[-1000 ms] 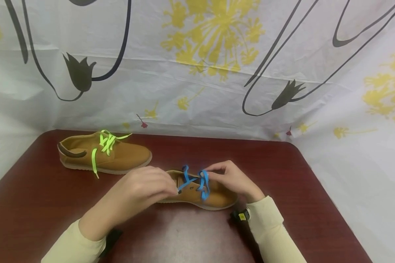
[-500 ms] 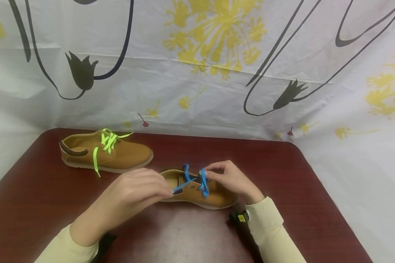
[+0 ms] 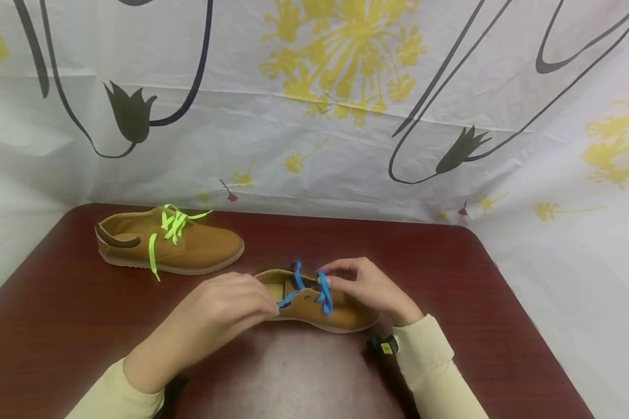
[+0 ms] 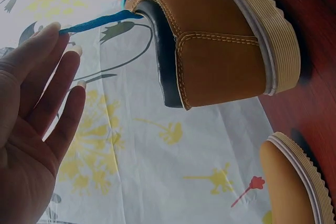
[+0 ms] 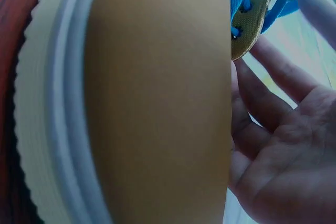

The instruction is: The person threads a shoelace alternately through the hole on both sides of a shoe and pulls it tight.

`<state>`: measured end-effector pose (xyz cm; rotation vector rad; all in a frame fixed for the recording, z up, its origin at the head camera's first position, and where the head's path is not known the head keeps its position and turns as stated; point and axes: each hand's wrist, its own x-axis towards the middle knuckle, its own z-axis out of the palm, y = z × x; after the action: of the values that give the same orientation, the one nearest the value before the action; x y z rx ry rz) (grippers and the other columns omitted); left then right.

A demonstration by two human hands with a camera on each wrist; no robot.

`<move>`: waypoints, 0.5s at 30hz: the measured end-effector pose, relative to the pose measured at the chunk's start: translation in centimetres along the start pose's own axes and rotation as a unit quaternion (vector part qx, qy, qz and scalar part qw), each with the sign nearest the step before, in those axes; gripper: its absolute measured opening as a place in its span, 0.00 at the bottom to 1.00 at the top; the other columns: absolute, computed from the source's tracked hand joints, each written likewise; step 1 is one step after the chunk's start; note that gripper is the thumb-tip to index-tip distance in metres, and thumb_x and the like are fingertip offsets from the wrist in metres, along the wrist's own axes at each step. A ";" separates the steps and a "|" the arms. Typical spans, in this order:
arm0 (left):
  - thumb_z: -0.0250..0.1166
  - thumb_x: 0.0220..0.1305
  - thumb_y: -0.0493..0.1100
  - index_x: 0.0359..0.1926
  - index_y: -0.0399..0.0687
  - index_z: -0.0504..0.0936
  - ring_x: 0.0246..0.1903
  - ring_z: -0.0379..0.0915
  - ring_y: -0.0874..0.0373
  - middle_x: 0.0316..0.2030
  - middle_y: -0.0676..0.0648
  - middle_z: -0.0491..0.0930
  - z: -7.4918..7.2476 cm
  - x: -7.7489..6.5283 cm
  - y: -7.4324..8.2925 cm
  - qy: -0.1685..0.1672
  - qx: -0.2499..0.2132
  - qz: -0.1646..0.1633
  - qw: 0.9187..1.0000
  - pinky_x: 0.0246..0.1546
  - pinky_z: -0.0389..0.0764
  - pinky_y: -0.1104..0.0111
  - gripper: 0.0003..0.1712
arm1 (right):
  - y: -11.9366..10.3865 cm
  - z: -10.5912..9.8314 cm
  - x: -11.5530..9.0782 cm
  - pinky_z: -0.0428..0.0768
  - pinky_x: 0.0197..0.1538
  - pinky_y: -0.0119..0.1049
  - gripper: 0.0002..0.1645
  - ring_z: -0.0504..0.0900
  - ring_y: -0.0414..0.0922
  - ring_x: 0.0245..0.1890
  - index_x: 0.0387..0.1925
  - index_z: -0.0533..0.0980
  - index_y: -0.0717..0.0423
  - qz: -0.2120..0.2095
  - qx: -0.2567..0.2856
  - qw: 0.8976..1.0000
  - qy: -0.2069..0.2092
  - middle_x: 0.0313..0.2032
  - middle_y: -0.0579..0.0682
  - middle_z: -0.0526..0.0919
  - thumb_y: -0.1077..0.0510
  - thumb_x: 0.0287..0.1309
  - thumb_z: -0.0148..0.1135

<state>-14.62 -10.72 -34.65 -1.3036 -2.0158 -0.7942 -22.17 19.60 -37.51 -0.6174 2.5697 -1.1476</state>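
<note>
A tan shoe (image 3: 346,308) with a blue shoelace (image 3: 324,294) lies on the table, toe to the right. My left hand (image 3: 230,305) is by its heel end, pinching one stretch of the lace between thumb and forefinger; the left wrist view shows this blue strand (image 4: 100,22) running from the fingertips to the shoe's opening. Over the front eyelets, my right hand (image 3: 374,288) pinches the lace with thumb and forefinger. In the right wrist view the other fingers (image 5: 262,98) are beside the eyelet flap (image 5: 252,27), and the shoe's side hides part of them.
A second tan shoe (image 3: 209,247) with yellow-green laces (image 3: 174,224) stands at the back left of the dark red table (image 3: 398,244). Behind the table hangs a white sheet (image 3: 230,139) with printed flowers.
My left hand drew the lace leftward, then came slightly back right; its strand now looks shorter and lower. The lace loop below my right fingers has narrowed. My right hand has barely moved.
</note>
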 end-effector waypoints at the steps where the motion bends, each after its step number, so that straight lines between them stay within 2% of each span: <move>1: 0.63 0.72 0.44 0.36 0.56 0.86 0.39 0.81 0.66 0.34 0.59 0.86 0.0 -0.1 0.0 -0.003 0.002 -0.004 1.000 0.52 0.78 0.73 0.07 | 0.0 0.0 -0.1 0.77 0.62 0.45 0.15 0.81 0.40 0.56 0.51 0.83 0.38 -0.004 -0.003 1.000 0.003 0.51 0.39 0.87 0.45 0.65 0.66; 4: 0.66 0.70 0.44 0.36 0.56 0.87 0.39 0.81 0.66 0.34 0.60 0.86 -0.1 -0.2 0.1 -0.012 0.007 -0.021 1.000 0.50 0.78 0.74 0.05 | -0.1 0.1 -0.6 0.78 0.62 0.44 0.16 0.82 0.40 0.56 0.54 0.81 0.40 -0.009 -0.002 1.000 0.007 0.51 0.40 0.86 0.47 0.66 0.65; 8: 0.68 0.67 0.43 0.36 0.56 0.87 0.38 0.80 0.67 0.34 0.60 0.85 -0.1 -0.3 0.0 -0.023 0.012 -0.033 0.999 0.49 0.78 0.75 0.03 | -0.2 0.4 -1.7 0.81 0.56 0.39 0.15 0.85 0.41 0.52 0.52 0.78 0.45 0.007 0.030 0.999 0.010 0.49 0.44 0.86 0.48 0.66 0.66; 11: 0.70 0.65 0.41 0.35 0.56 0.87 0.38 0.80 0.67 0.33 0.60 0.85 0.1 -0.2 -0.1 -0.017 0.018 -0.026 0.999 0.48 0.78 0.74 0.02 | -0.3 0.6 -2.2 0.82 0.53 0.36 0.16 0.85 0.41 0.50 0.50 0.78 0.46 0.020 0.038 0.999 0.026 0.49 0.45 0.85 0.46 0.65 0.67; 15: 0.71 0.62 0.40 0.35 0.56 0.87 0.37 0.81 0.67 0.33 0.60 0.85 0.2 -0.2 -0.2 -0.007 0.031 -0.014 0.999 0.47 0.79 0.73 0.04 | -0.3 0.9 -2.8 0.81 0.50 0.36 0.13 0.84 0.41 0.45 0.45 0.80 0.45 0.023 0.024 0.998 0.059 0.48 0.44 0.85 0.46 0.63 0.69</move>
<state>-14.79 -10.75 -34.95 -1.2520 -2.0586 -0.7324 -19.27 20.22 -37.68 -0.4919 2.6311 -1.2618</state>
